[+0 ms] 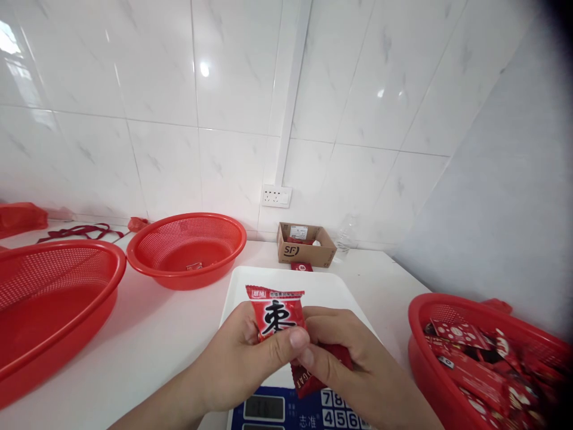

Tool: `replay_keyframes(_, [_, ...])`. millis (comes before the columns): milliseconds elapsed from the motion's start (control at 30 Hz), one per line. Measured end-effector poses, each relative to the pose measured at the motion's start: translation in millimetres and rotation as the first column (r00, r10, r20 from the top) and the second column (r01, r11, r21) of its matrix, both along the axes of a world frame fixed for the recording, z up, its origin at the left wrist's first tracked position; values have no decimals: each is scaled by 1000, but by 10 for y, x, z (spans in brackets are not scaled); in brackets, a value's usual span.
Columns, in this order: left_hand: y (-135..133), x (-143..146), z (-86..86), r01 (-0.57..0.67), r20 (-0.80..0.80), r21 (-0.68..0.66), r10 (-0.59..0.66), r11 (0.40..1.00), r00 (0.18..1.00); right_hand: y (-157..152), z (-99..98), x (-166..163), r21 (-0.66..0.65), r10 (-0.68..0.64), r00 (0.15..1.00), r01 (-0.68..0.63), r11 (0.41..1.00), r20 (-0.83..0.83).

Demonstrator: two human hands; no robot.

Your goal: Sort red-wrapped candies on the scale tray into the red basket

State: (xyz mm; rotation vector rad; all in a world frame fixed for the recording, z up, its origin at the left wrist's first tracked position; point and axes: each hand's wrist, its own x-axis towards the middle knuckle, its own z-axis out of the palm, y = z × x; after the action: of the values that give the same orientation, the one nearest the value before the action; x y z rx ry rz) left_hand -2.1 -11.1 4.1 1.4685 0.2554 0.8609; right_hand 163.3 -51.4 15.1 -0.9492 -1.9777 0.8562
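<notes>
My left hand (237,364) is closed on a small red snack packet (276,313) with a large black character, its thumb laid across the front. In my right hand (358,352) is a darker red packet (307,382), mostly covered by the fingers, with its lower corner showing below them. The two hands meet, thumbs touching, and the packets overlap at that spot. Both are held above a white-topped weighing scale (308,283) with a blue keypad panel (308,412) at its near edge.
Two red perforated basins stand left: a near one (58,298) and a farther one (188,280) with a small packet inside. Right is a red basin (423,358) full of packets. Behind the scale are a cardboard box (308,255), another red packet (302,267) and a clear bottle (347,233).
</notes>
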Motion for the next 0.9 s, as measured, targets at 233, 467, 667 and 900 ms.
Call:
replay_keyframes(233, [-8,-24,49,-27,19,-88,29,996,999,-23,11,0,22,23,999,-24,999,47])
replay_keyframes(467, [-48,2,56,-80,29,-135,85,988,996,7,31,-5,44,27,996,-30,999,85])
replay_keyframes(667, [-47,-11,53,-102,10,-134,104,986,995,-12,46,1,62,13,995,-19,998,96])
replay_keyframes(900, [-51,-41,28,-101,-13,-41,101,994,995,-27,39,16,-12,26,999,-26,1000,37])
